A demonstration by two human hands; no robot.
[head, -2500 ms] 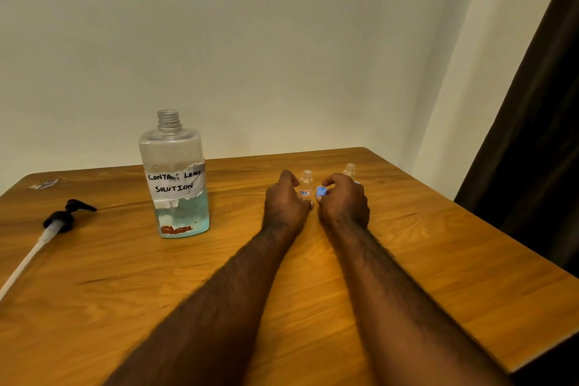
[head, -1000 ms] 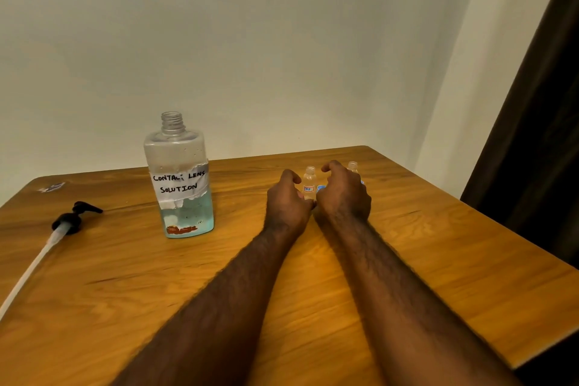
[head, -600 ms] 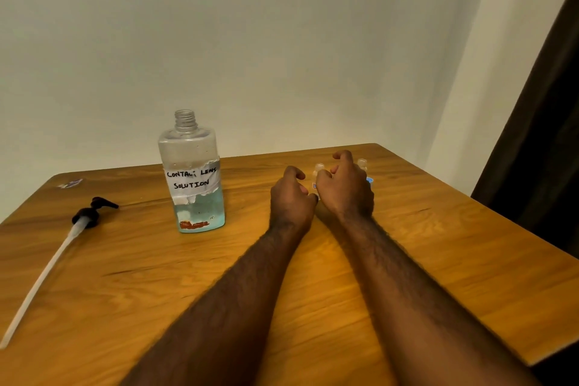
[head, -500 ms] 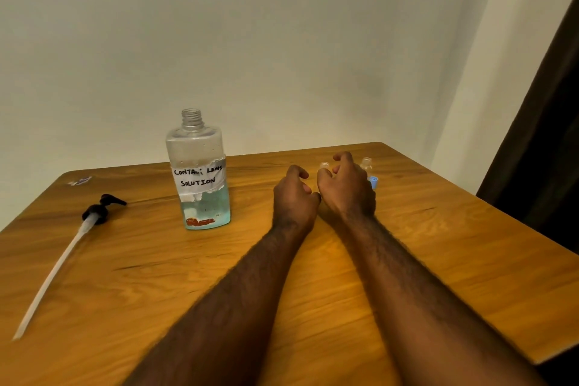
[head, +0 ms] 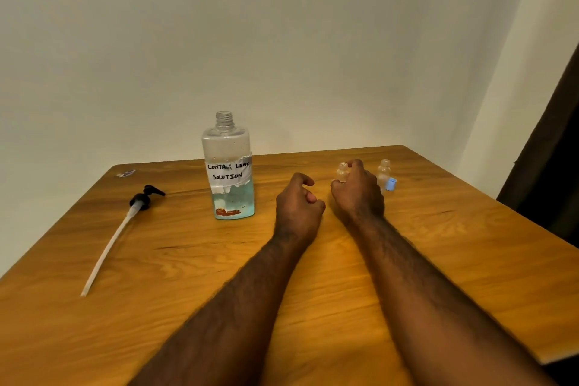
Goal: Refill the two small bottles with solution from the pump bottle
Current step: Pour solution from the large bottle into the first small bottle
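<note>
1. Steadying the nearer small bottle [head: 342,170], right of centre, appears to be the step in hand. The right hand [head: 357,196] curls about its lower body, but a firm pinch cannot be confirmed.
2. Left hand [head: 297,205]: loosely curled, nothing visible in it.
3. Pump bottle [head: 230,172]: upright at centre, neck open. Its pump head [head: 144,197] lies at left.
4. Grip low, keeping the neck exposed and vertical.
5. Avoid knocking the second small bottle [head: 383,170] and blue cap [head: 390,184] just beside.

Surface [head: 438,260]: wood, visible grain, smooth, satin sheen.
Left of the fingers [head: 355,166]: pump bottle [head: 230,147] clear glossy plastic; label [head: 228,171] torn matt paper; pump head [head: 142,197] black glossy plastic.
Beside the fingers: small bottles [head: 384,171] clear plastic; cap [head: 390,184] matt blue plastic.
</note>
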